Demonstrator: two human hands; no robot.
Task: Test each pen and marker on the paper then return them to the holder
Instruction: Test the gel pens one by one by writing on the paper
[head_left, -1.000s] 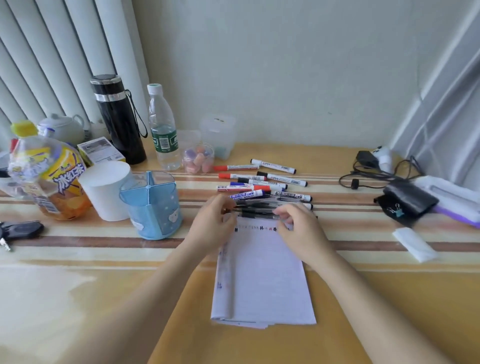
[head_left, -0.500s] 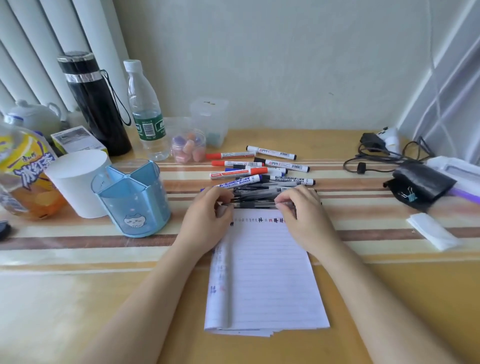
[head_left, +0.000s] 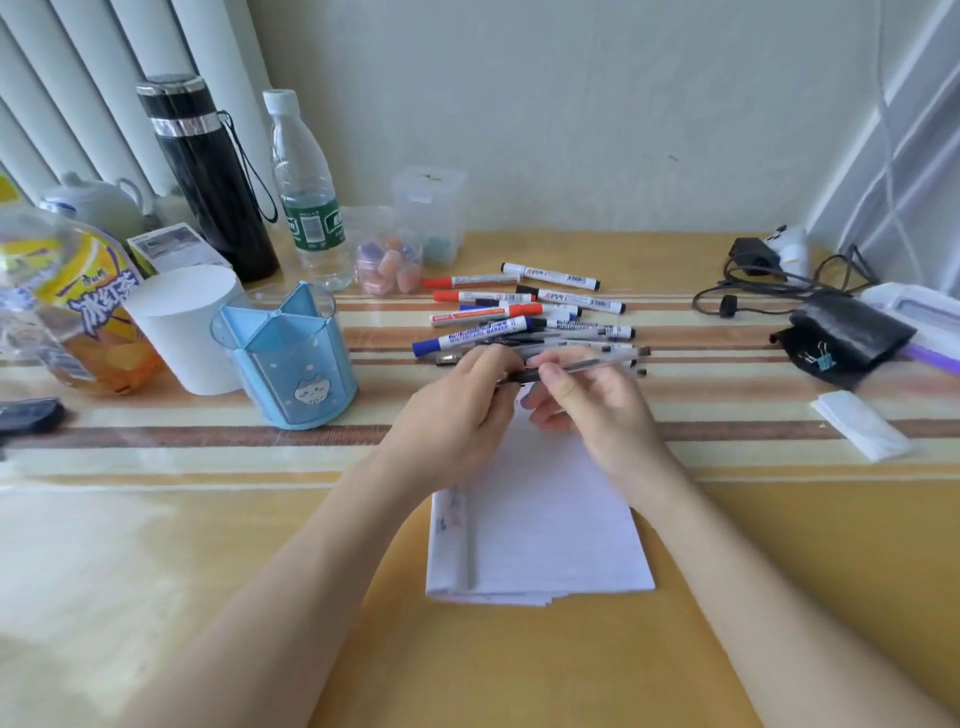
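Two hands are now held up w/ a single pen (head_left: 592, 365) between them, just above the top edge of the paper (head_left: 550, 519). Half a sec. ago both were flat at the near edge of the pile of markers and pens (head_left: 498, 312), fingertips on the pens lying there. Since then one clear-barrelled pen has been lifted free and drawn toward the person.

The dark end of the pen is pinched by the curled fingers of the left hand (head_left: 457, 415). The clear barrel is pinched between thumb and forefinger of the right hand (head_left: 592, 410), w/ the remaining fingers tucked loosely beneath. The pen is held roughly level, its far end pointing right, clear of the pile and not touching the paper.

Whether the dark end is a cap or a grip section cannot be told, as it is mostly covered by the fingers; a cap about to be pulled off seems likely.

The pick can thus be judged done, and the uncap and test stroke are next. The page under the hands is largely blank, so room is left for marks.

The blue holder (head_left: 291, 364) stands to the left on the surface (head_left: 156, 571), w/ nothing seen sticking out of it. The markers etc. are spread behind the hands, so most of the task is judged outstanding.
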